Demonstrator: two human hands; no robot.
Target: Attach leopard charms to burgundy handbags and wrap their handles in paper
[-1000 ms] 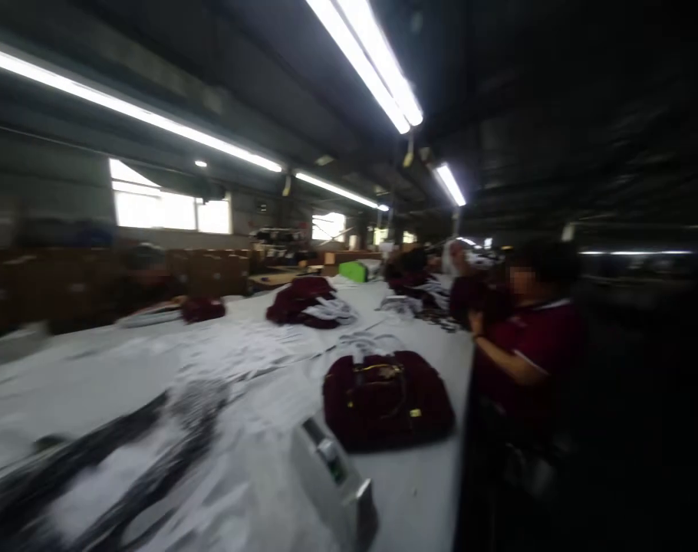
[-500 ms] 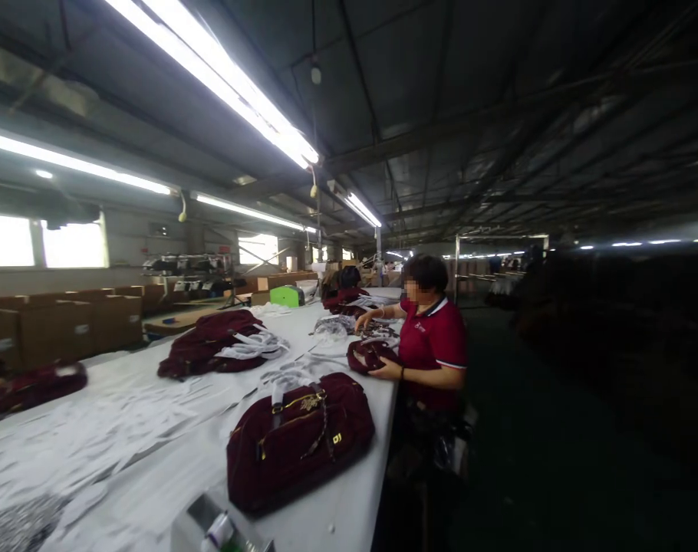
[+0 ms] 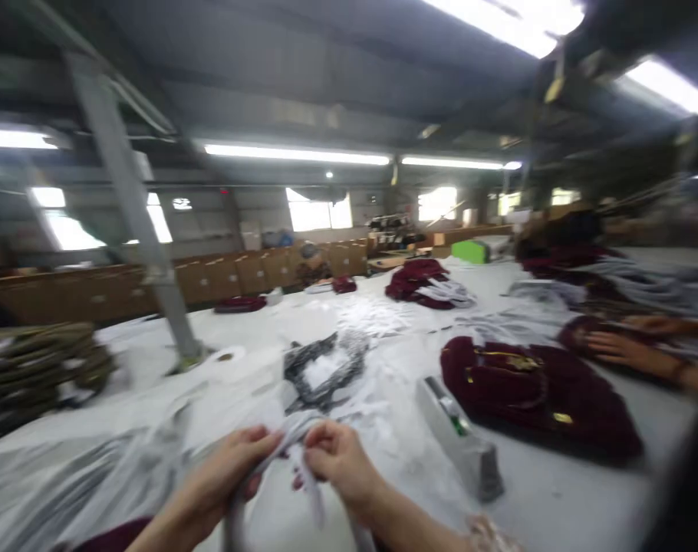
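Note:
My left hand (image 3: 231, 464) and my right hand (image 3: 342, 460) are both closed around a pale, wrapped strap (image 3: 294, 426) that loops over the front of the white table (image 3: 561, 498). A loose white strip hangs from the strap beside my right fingers. Motion blur hides the finer detail of the wrapping. Below my left forearm, a bit of dark red cloth (image 3: 113, 535) shows at the bottom edge. To the right of my right hand lies a grey box (image 3: 458, 448) with small items inside. Past it rests a maroon bag (image 3: 533, 391) with gold-coloured zips.
A co-worker's hands (image 3: 630, 349) touch another maroon bag at the right. Grey-and-white crumpled material (image 3: 320, 372) lies ahead. A metal post (image 3: 136, 207) rises at the left, near an olive stack (image 3: 38, 368). Cardboard boxes (image 3: 268, 268) line the back.
The view has swung left and down. Both my hands and the strap have come into view, while the nearer maroon bag and the co-worker have shifted to the right.

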